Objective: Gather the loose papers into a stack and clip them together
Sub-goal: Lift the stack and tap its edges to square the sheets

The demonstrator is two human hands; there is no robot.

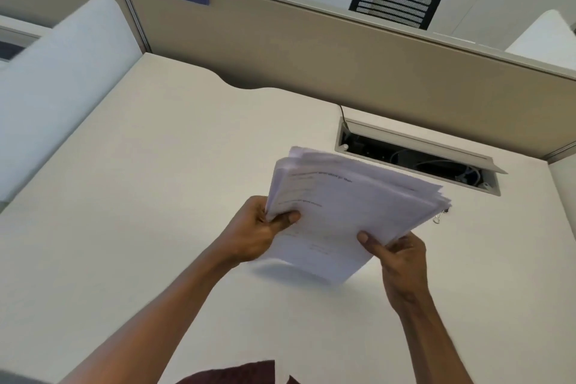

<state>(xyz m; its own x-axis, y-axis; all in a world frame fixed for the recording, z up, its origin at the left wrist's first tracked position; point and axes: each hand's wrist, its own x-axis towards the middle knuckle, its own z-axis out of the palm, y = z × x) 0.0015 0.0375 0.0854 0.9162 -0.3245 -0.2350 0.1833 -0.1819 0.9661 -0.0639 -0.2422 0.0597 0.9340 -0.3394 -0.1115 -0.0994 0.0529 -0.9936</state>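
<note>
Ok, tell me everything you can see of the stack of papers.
The stack of papers is a thick bundle of white printed sheets, the print too blurred to read. It is held up above the desk, tilted, its far end higher. The left hand pinches its left edge, thumb on top; the right hand grips the near right corner. The far right edges are fanned and uneven, not yet squared. A small binder clip shows just beyond the right edge; whether it touches the sheets is unclear.
</note>
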